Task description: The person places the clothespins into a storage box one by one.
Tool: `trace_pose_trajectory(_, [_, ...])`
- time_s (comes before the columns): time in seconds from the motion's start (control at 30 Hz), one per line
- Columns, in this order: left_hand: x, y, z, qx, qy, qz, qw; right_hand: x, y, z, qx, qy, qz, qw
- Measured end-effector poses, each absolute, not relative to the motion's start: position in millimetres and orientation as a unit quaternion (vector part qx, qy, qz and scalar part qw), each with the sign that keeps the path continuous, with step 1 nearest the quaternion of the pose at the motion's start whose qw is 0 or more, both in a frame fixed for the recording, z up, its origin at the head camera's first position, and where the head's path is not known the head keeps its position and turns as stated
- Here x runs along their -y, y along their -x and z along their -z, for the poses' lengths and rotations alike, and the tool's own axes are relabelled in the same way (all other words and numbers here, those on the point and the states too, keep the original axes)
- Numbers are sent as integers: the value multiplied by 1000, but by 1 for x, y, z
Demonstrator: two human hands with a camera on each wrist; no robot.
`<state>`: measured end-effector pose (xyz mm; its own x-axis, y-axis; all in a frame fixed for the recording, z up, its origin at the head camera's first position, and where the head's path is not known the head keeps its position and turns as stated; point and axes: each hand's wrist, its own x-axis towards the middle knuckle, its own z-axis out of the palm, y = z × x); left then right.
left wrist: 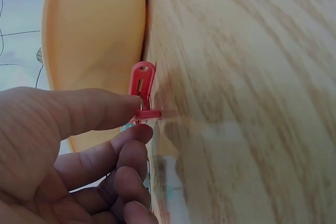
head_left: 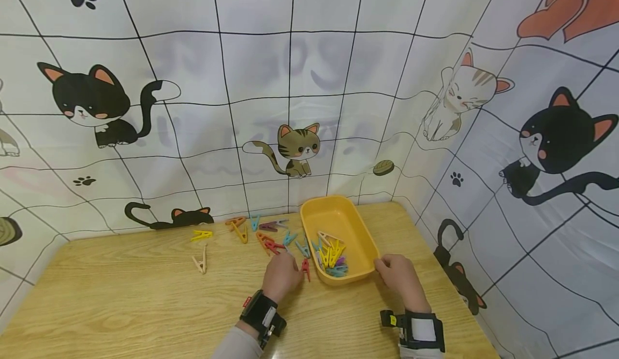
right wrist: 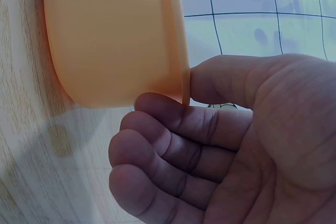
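A red clothespin [head_left: 306, 269] is pinched between fingers [left wrist: 137, 134] of the left hand [head_left: 282, 277], on the desk [head_left: 145, 294] just beside the yellow basket [head_left: 333, 216]. Its long axis runs near to far; one arm shows a slot and small hole. The right hand [head_left: 400, 275] grips the basket's rim.

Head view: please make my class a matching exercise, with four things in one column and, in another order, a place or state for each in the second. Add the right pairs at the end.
Column one
1. Left hand
2. Right hand
3. Yellow plastic tub
4. Loose beige clothespin

Column two
A. Lying on the wooden tabletop near a loose yellow clothespin
B. Gripping the tub's rim
C. Containing clothespins of several colours
D. Pinching a red clothespin

Right pairs: 1-D, 2-B, 3-C, 4-A
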<state>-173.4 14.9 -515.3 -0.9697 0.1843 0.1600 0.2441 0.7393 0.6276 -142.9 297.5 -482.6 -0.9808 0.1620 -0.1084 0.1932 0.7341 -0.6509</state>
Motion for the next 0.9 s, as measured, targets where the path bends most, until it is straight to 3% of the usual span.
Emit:
trace_pose_trajectory(0.43, [-13,173,515,935,103,337,46,-297,143,482,-930,-98,353,24])
trace_pose_trajectory(0.9, [-8,176,504,913,91,389,88,-296,142,482,-927,-107,359,35])
